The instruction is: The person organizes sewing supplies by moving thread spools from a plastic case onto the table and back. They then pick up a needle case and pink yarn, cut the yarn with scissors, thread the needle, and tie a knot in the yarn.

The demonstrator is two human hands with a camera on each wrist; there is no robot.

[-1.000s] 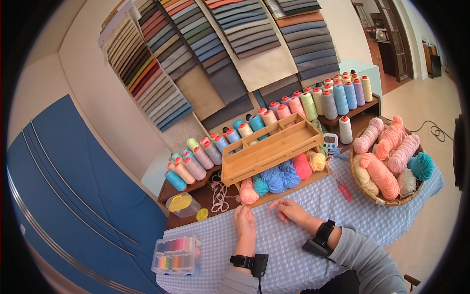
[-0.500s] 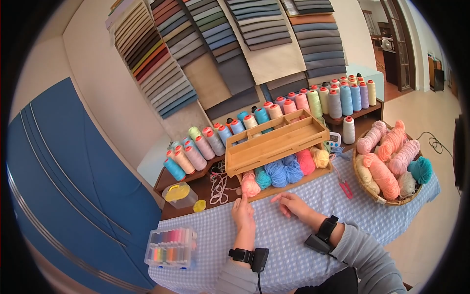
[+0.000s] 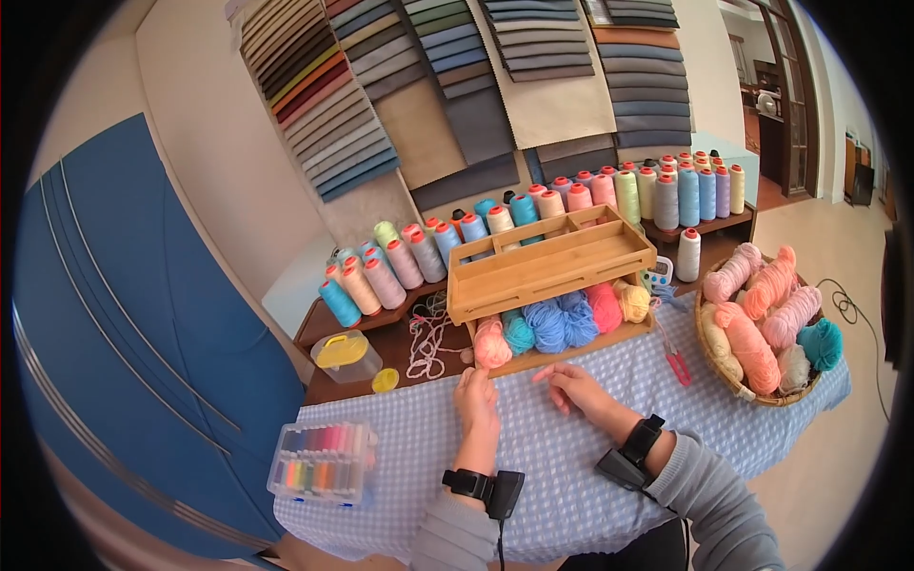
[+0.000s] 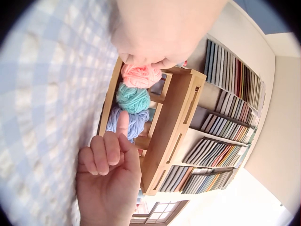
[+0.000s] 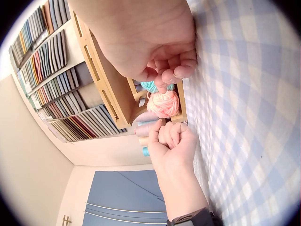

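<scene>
In the head view my left hand (image 3: 476, 404) is by the front edge of the wooden rack (image 3: 543, 359), just below the peach yarn ball (image 3: 492, 348). The right wrist view shows that left hand (image 5: 171, 143) with its fingers curled in, holding nothing. My right hand (image 3: 578, 390) is in front of the blue yarn (image 3: 562, 322), empty above the checked cloth (image 3: 562, 495). In the left wrist view the right hand (image 4: 110, 165) has its index finger extended and the others loosely bent. Teal yarn (image 3: 518, 332) is beside the peach ball.
A clear box of coloured threads (image 3: 324, 463) is at the left; a yellow-lidded container (image 3: 345, 355) and pink cord (image 3: 428, 343) are behind it. Right of the rack are red-handled scissors (image 3: 678, 367) and a yarn basket (image 3: 719, 366). Thread cones (image 3: 666, 200) line the back.
The head view has turned, so the rack and basket appear farther right. My left index finger, extended towards the peach ball half a second ago, has drawn in. My right hand stays by the rack.
</scene>
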